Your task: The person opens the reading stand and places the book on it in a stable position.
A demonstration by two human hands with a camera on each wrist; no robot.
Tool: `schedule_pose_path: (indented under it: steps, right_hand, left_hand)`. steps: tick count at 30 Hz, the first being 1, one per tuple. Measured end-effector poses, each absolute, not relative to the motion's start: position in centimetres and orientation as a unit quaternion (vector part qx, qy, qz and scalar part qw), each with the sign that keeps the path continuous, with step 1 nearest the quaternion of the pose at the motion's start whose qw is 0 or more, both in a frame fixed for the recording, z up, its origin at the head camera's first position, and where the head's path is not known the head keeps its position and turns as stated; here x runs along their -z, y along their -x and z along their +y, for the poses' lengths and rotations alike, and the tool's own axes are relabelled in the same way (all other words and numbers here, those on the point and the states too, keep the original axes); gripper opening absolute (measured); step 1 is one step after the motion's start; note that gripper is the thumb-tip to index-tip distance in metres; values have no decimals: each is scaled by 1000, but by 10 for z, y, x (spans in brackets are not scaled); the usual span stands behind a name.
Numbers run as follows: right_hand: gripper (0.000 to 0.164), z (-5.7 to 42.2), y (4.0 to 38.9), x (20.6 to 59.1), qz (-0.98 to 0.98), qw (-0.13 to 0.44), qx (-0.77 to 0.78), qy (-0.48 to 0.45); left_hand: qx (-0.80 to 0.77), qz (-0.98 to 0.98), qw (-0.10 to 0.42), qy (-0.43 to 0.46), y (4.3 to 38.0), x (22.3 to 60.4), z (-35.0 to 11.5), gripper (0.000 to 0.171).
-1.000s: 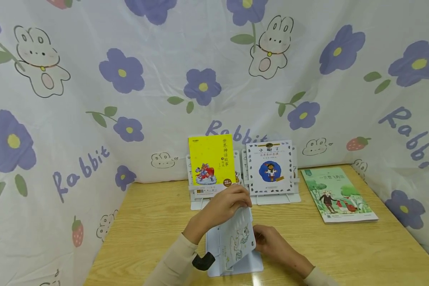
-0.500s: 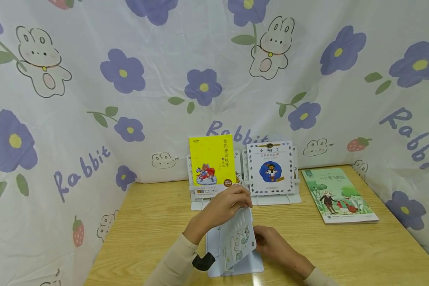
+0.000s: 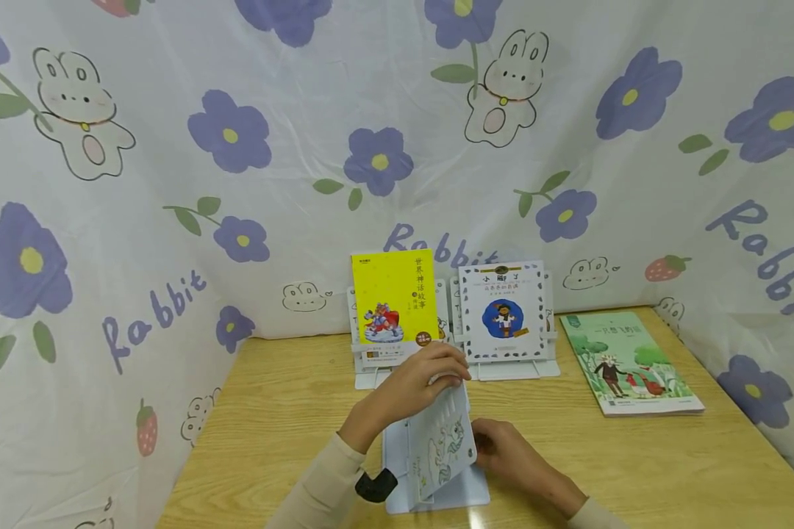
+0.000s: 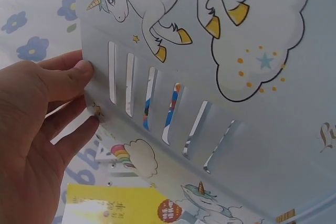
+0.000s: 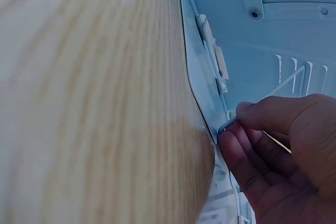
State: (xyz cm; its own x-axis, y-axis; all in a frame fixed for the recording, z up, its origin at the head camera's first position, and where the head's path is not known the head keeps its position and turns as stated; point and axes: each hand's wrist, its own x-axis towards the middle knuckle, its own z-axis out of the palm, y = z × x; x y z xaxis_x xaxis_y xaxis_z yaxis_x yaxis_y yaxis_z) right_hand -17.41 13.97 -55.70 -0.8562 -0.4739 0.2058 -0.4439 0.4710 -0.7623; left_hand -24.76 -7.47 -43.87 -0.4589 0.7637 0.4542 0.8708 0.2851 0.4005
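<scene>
A pale blue-white book stand (image 3: 443,452) printed with a unicorn stands on the wooden table with its back panel raised at a slant above its base plate. My left hand (image 3: 413,382) holds the top edge of the panel, and the left wrist view shows thumb and fingers on either side of that slotted panel (image 4: 168,51). Behind the panel is my right hand (image 3: 512,455). In the right wrist view its thumb and fingers (image 5: 252,153) pinch the stand's thin wire support rod (image 5: 283,83), close to the edge of the base plate (image 5: 202,85).
A yellow book (image 3: 393,294) and a white-covered book (image 3: 501,316) stand upright on two similar white stands at the table's back. To their right a green book (image 3: 628,360) lies flat. Patterned fabric (image 3: 291,184) hangs behind and beside the wooden table (image 3: 271,441).
The view has shifted very slightly. Both hands keep their grips and the stand's panel stays at about the same slant.
</scene>
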Motion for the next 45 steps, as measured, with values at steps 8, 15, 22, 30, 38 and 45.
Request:
schedule_pose_path:
  steps: [8, 15, 22, 30, 38, 45]
  right_hand:
    - [15, 140, 171, 555, 854, 10, 454, 255]
    - [15, 141, 165, 549, 860, -9, 465, 211]
    - [9, 139, 145, 541, 808, 29, 542, 230]
    - [25, 115, 120, 538, 776, 100, 578, 231]
    - [30, 93, 115, 540, 790, 122, 571, 187]
    - [29, 87, 115, 541, 810, 98, 544, 199]
  left_hand:
    - [350, -801, 79, 479, 253, 440, -80, 23]
    - [441, -802, 45, 400, 271, 445, -98, 23]
    - [492, -817, 1, 300, 291, 476, -119, 24]
    - [503, -828, -58, 239, 300, 511, -127, 24]
    - [501, -828, -98, 232, 300, 524, -119, 28]
    - [507, -826, -98, 226, 299, 526, -118, 27]
